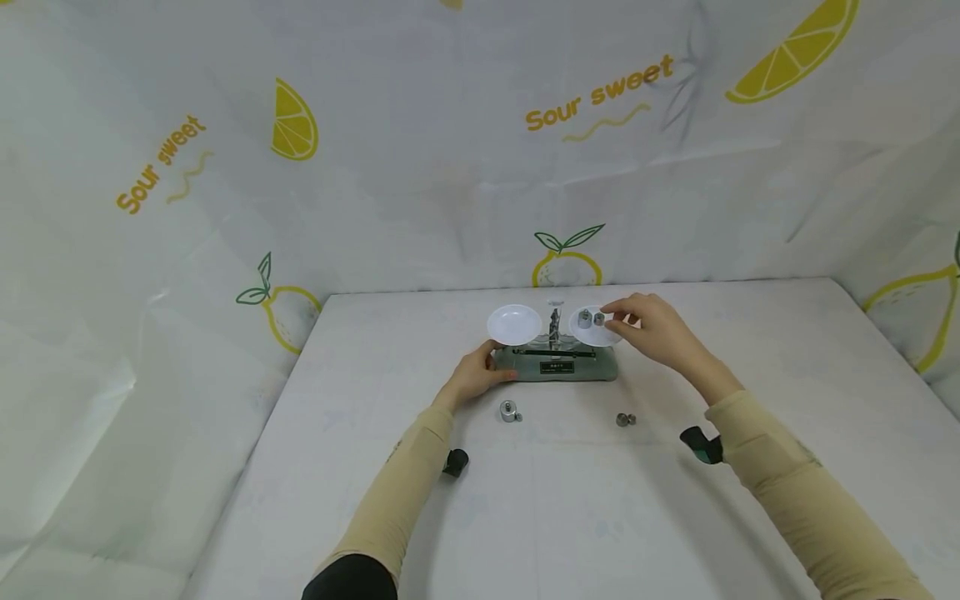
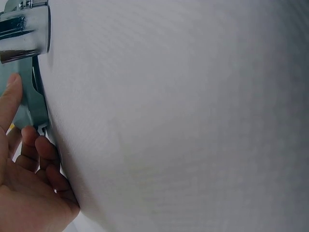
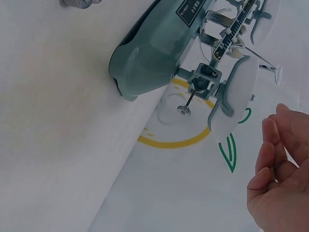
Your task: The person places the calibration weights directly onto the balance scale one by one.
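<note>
A green balance scale (image 1: 577, 368) with two white pans stands on the table. My left hand (image 1: 474, 375) grips the left end of its base; in the left wrist view a finger lies on the green casing (image 2: 34, 104) and the others curl beside its lower edge. The left pan (image 1: 513, 325) is bare. Two metal weights, a larger one (image 1: 584, 318) and a smaller one (image 1: 599, 319), stand on the right pan (image 1: 596, 338). My right hand (image 1: 647, 327) hovers at that pan's right edge, fingertips close to the smaller weight, with nothing seen between them in the right wrist view.
A metal weight (image 1: 508, 410) and a tiny one (image 1: 518, 417) stand in front of the scale on the left. Two small weights (image 1: 622, 419) sit together on the right. A white lemon-printed sheet (image 1: 420, 208) hangs behind the table (image 1: 540, 517).
</note>
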A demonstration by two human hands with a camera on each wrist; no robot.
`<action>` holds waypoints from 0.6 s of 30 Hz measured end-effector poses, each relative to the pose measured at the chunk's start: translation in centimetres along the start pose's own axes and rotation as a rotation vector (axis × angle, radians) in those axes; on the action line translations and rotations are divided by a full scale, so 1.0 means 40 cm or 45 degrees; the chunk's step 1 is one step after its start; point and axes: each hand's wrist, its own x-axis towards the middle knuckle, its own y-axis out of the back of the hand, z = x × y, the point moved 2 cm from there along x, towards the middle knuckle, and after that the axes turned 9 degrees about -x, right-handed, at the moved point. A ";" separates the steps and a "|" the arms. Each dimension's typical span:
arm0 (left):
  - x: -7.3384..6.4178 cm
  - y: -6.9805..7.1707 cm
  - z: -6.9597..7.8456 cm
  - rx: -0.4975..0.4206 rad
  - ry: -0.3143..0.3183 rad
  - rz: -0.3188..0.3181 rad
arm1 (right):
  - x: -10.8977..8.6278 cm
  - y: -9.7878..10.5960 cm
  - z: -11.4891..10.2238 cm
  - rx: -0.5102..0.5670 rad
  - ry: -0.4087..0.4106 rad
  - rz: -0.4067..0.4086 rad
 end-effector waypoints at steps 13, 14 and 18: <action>-0.003 -0.001 0.001 0.010 0.008 0.008 | -0.062 0.003 -0.014 0.052 0.060 0.006; -0.003 -0.001 0.001 0.011 0.007 0.009 | -0.067 0.002 -0.015 0.054 0.060 -0.003; -0.005 0.000 0.005 0.013 0.000 0.011 | -0.084 -0.006 -0.015 0.064 0.061 -0.042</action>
